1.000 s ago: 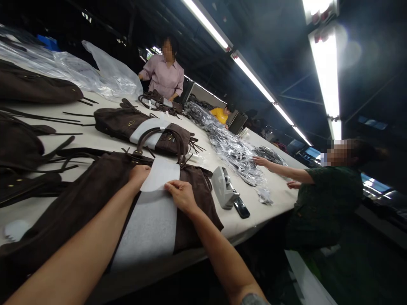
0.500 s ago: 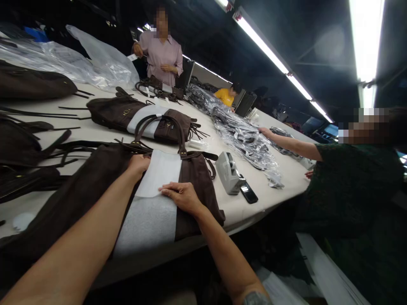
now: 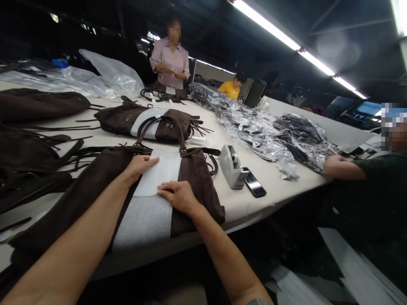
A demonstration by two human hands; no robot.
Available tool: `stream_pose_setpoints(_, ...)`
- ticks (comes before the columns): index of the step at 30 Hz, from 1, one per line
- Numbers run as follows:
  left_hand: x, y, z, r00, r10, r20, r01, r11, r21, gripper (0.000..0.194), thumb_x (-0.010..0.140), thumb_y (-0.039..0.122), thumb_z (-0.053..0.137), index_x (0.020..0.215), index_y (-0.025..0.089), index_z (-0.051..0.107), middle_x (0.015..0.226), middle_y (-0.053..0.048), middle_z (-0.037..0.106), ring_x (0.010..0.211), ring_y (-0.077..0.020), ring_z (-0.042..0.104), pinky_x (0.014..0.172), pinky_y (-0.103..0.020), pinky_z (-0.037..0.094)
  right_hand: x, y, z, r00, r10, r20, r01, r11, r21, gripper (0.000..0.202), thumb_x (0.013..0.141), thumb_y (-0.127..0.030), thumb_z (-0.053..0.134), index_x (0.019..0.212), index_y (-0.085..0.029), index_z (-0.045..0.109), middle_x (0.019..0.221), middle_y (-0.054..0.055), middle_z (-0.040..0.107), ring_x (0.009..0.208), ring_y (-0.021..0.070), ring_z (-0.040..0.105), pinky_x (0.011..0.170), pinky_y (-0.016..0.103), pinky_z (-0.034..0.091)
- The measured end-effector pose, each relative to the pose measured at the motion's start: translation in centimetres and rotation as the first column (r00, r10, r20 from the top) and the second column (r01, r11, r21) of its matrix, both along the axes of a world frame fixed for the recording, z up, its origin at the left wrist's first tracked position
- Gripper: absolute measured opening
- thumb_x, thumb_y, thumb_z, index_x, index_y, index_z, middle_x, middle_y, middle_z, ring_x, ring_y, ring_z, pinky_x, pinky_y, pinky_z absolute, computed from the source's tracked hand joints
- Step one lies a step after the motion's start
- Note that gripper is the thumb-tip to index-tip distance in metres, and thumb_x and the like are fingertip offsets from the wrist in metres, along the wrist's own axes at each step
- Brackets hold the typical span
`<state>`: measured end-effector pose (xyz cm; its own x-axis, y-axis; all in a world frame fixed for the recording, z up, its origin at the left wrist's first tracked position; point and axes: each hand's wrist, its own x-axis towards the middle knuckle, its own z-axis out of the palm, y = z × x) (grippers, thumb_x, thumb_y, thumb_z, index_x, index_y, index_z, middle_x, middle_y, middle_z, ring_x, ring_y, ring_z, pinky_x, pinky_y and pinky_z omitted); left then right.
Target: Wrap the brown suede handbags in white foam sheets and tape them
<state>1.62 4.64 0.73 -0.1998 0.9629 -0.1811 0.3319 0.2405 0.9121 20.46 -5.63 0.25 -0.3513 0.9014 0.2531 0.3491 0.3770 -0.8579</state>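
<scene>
Both left hand and right hand touch white paper lying across the brown bag on the worktop; I cannot tell if fingers pinch it. Uneven pulling could crease or tear it.

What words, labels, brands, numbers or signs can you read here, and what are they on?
No text can be read.
Phone: screen lit, but too small to read.
Tape dispenser: no lettering can be made out.
White paper on the near bag: no print visible.
</scene>
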Motion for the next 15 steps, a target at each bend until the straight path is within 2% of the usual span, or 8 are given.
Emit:
stream_pose_setpoints(3, 0.6, -0.1, -0.6, 0.992, 0.06, -0.114, -0.058, 0.998, 0.021, 0.029, 0.089, 0.04, 0.063, 0.096, 0.012, 0.064, 0.083, -0.001, 0.063, 0.071, -0.0117, 0.059, 0.067, -0.028, 0.052, 0.3, -0.1, 0.3, 0.996, -0.022, -0.088, 0.019, 0.999, -0.036, 0.007, 0.083, -0.021, 0.074, 0.084, -0.024, 0.08, 0.094, -0.002, 0.079, 0.103, 0.0196, 0.072, 0.105, 0.03, 0.047)
stream_pose_setpoints(5, 0.9, 0.0, -1.0, 0.972, 0.137, -0.193, -0.126, 0.99, 0.067, 0.027, 0.088, 0.038, 0.065, 0.094, 0.012, 0.065, 0.081, 0.0, 0.061, 0.074, -0.0135, 0.059, 0.071, -0.03, 0.052, 0.6, 0.0, 0.2, 0.969, -0.145, -0.202, 0.127, 0.987, -0.096, 0.013, 0.087, -0.027, 0.069, 0.084, -0.02, 0.079, 0.088, 0.0, 0.078, 0.095, 0.0203, 0.073, 0.093, 0.029, 0.054)
stream_pose_setpoints(7, 0.9, 0.2, -1.3, 0.952, 0.186, -0.244, -0.168, 0.981, 0.093, 0.026, 0.087, 0.038, 0.066, 0.093, 0.012, 0.066, 0.079, 0.0, 0.061, 0.077, -0.0147, 0.059, 0.074, -0.032, 0.052, 0.9, 0.4, 0.0, 0.882, -0.363, -0.301, 0.305, 0.926, -0.224, 0.018, 0.09, -0.027, 0.063, 0.087, -0.016, 0.077, 0.087, 0.004, 0.076, 0.084, 0.0183, 0.073, 0.076, 0.026, 0.058)
stream_pose_setpoints(9, 0.8, 0.4, -1.5, 0.945, 0.195, -0.264, -0.175, 0.98, 0.1, 0.026, 0.087, 0.038, 0.066, 0.094, 0.013, 0.066, 0.08, 0.0, 0.061, 0.077, -0.0147, 0.059, 0.076, -0.033, 0.052, 1.0, 1.0, -0.2, 0.784, -0.53, -0.322, 0.405, 0.831, -0.382, 0.014, 0.089, -0.018, 0.06, 0.089, -0.013, 0.073, 0.084, 0.005, 0.074, 0.071, 0.0142, 0.07, 0.061, 0.022, 0.057)
stream_pose_setpoints(10, 0.8, 0.5, -1.5, 0.945, 0.191, -0.266, -0.17, 0.98, 0.101, 0.026, 0.087, 0.038, 0.066, 0.094, 0.013, 0.066, 0.08, 0.0, 0.062, 0.077, -0.0146, 0.059, 0.076, -0.033, 0.052, 1.0, 1.3, -0.2, 0.765, -0.563, -0.312, 0.399, 0.795, -0.456, 0.013, 0.087, -0.012, 0.059, 0.089, -0.012, 0.071, 0.081, 0.005, 0.072, 0.064, 0.0119, 0.067, 0.055, 0.02, 0.055)
stream_pose_setpoints(12, 0.7, 0.7, -1.7, 0.948, 0.177, -0.265, -0.156, 0.983, 0.099, 0.026, 0.088, 0.038, 0.065, 0.094, 0.013, 0.066, 0.081, 0.0, 0.062, 0.077, -0.0145, 0.06, 0.076, -0.032, 0.052, 0.8, 2.1, 0.1, 0.783, -0.55, -0.289, 0.316, 0.753, -0.577, 0.013, 0.086, -0.007, 0.057, 0.088, -0.011, 0.068, 0.075, 0.002, 0.068, 0.053, 0.0084, 0.061, 0.048, 0.017, 0.052)
stream_pose_setpoints(15, 0.7, 1.0, -1.9, 0.951, 0.165, -0.261, -0.145, 0.985, 0.092, 0.028, 0.089, 0.039, 0.063, 0.093, 0.012, 0.066, 0.082, 0.0, 0.063, 0.077, -0.0146, 0.06, 0.075, -0.032, 0.052, 0.4, 3.4, 1.0, 0.82, -0.505, -0.268, 0.217, 0.709, -0.671, 0.01, 0.088, -0.013, 0.059, 0.081, -0.012, 0.065, 0.066, 0.0, 0.064, 0.043, 0.0066, 0.055, 0.041, 0.016, 0.045)
